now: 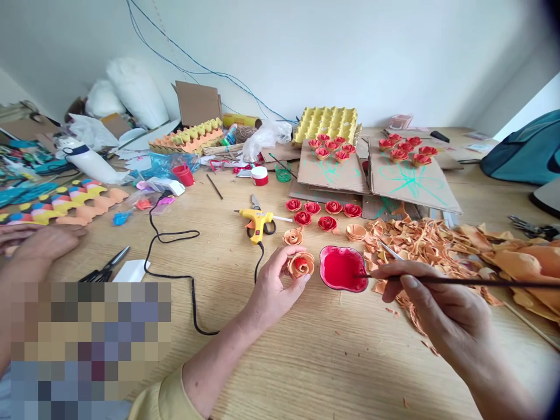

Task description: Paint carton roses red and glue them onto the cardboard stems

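Observation:
My left hand (277, 280) grips an orange paper rose (301, 265) between thumb and fingers; its centre is red while the outer petals stay orange. In my right hand (441, 315) is a dark, thin paintbrush (494, 282), its tip dipped in the red paint of a wavy-edged dish (322, 274). The dish sits just right of the rose. Behind my left hand lies an unpainted orange rose (293, 237), and beside it stands a plain orange cup shape (356, 233). Several red-painted roses (327, 223) form rows farther back.
Orange scraps (411, 245) are heaped at right. A yellow glue gun (258, 224) with a black cord lies left of the roses. Cardboard sheets (335, 175) hold more red roses. Scissors (107, 265) lie near another person's hand (48, 242) at left.

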`<state>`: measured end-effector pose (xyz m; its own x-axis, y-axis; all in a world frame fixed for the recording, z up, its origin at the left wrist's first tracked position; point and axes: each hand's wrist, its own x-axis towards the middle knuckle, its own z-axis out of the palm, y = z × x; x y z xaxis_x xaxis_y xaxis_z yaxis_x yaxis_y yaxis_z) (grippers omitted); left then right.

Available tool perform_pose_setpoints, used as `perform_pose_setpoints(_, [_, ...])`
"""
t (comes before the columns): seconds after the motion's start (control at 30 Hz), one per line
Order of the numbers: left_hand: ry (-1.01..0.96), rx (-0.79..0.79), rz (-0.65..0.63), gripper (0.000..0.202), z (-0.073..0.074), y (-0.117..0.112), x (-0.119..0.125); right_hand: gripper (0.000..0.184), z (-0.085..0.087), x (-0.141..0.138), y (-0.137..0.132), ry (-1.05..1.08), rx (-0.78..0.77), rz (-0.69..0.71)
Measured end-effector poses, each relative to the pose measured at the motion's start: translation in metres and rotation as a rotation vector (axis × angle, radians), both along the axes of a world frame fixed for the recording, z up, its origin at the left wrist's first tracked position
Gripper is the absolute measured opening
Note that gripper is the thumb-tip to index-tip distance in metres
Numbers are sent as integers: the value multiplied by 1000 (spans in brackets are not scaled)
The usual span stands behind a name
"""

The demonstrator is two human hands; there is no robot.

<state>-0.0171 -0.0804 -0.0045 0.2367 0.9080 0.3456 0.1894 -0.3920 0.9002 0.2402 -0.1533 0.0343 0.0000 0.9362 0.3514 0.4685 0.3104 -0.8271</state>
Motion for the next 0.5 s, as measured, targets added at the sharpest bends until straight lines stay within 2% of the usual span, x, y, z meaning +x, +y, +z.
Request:
perform_pose_setpoints(0.17, [-18,-61,-56,34,3,-2,-1,21,9,-10,-5,-10,180,7])
perform_pose_setpoints(0.23, [-43,-92,-92,35,4,-3,-2,21,9,-14,-8,-13,203,11])
perform_pose_setpoints(0.5, [-167,-244,-191,36,2,-5,-1,28,5,-30,-15,-41,257,187])
